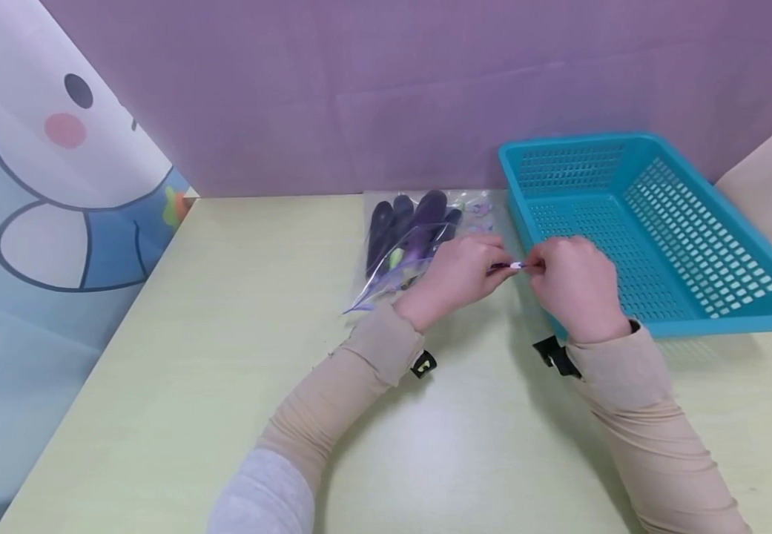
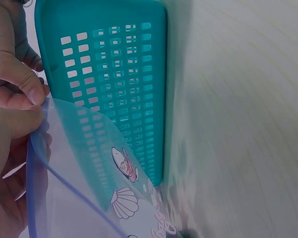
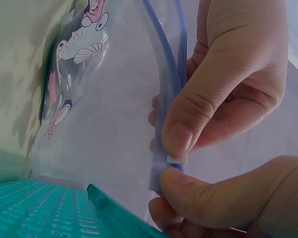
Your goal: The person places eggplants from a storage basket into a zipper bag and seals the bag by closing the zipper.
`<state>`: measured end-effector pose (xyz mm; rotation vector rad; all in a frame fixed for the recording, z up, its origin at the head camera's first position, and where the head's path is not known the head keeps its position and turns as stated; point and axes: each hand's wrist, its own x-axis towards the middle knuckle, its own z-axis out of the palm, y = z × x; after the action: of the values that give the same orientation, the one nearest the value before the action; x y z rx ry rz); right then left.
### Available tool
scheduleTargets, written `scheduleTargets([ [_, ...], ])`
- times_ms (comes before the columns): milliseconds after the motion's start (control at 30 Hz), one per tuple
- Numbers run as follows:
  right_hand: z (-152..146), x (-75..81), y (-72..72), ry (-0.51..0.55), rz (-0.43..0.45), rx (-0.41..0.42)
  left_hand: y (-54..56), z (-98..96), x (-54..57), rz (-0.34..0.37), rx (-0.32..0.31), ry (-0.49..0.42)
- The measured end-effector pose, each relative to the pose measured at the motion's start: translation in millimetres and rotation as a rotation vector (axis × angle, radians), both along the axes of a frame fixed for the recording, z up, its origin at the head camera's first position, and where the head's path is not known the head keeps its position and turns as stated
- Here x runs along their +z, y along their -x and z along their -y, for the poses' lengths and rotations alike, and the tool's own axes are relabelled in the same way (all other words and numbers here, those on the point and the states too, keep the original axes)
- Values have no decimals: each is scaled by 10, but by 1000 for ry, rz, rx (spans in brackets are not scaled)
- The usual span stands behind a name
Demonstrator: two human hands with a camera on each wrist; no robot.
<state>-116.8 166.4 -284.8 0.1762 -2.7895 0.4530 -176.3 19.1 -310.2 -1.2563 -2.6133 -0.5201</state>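
Note:
A clear zip bag with a purple-blue zip edge and printed shells lies at the back of the table, its zip edge lifted. Several dark purple eggplants are inside it. My left hand pinches the zip strip, its thumb against a small white slider. Just beyond the slider, my right hand pinches the corner of the bag between thumb and fingers. The two hands almost meet in the right wrist view. Part of the zip edge is hidden behind the left hand.
A teal plastic basket with perforated walls stands right of the bag, close to my right hand. A purple cloth hangs behind the pale table. A cartoon-printed cloth hangs on the left.

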Motion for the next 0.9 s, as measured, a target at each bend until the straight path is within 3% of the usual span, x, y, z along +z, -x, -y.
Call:
scheduleTargets([
  [900,15,6,13,-1,27,-1,7,77,-37,1,17,-4],
])
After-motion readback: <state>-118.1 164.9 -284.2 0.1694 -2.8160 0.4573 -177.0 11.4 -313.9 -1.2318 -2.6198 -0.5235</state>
